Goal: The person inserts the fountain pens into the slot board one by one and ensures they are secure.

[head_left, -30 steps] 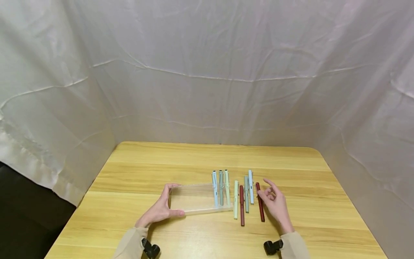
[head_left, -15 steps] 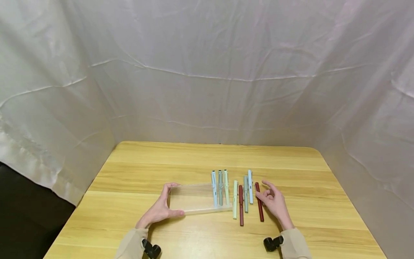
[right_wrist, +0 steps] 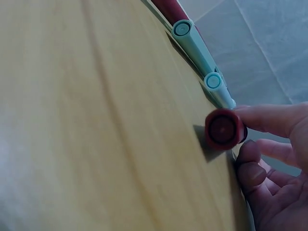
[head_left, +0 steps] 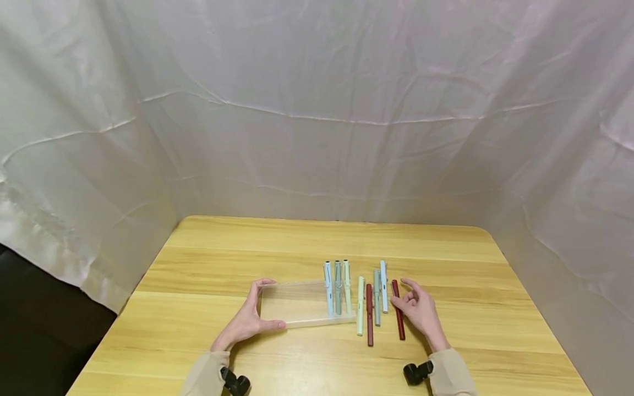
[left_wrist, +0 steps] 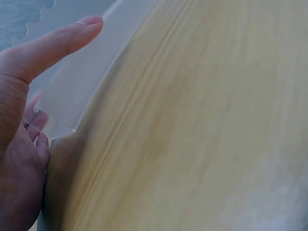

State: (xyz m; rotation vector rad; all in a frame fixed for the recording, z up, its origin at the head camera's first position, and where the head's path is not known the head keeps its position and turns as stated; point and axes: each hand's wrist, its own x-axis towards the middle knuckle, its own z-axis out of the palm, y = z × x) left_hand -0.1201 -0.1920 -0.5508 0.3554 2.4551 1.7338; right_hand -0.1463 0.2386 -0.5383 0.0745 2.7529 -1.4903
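Note:
My left hand [head_left: 246, 317] grips the left end of a clear plastic tray [head_left: 297, 323], thumb along its near edge and fingers at the far corner. In the left wrist view the thumb [left_wrist: 72, 41] lies on the tray's wall [left_wrist: 82, 82]. Light blue [head_left: 328, 289], grey-green [head_left: 338, 289] and pale green [head_left: 347, 289] capped pens lie side by side at the tray's right end. My right hand [head_left: 421, 313] holds a dark red pen [head_left: 398, 316] lying on the table, thumb at its left side. In the right wrist view the curled fingertips [right_wrist: 251, 171] sit close by this pen's end [right_wrist: 223, 129].
Between tray and right hand lie another pale green pen [head_left: 360, 305], a second dark red pen [head_left: 369, 316], a grey-green pen [head_left: 377, 300] and a light blue pen [head_left: 384, 286]. The wooden table [head_left: 297, 363] is enclosed by pale curtains [head_left: 317, 154].
The right thumb has shifted slightly on the dark red pen, and the fingers have settled a little. The tray, the left hand and the other pens stay practically where they were.

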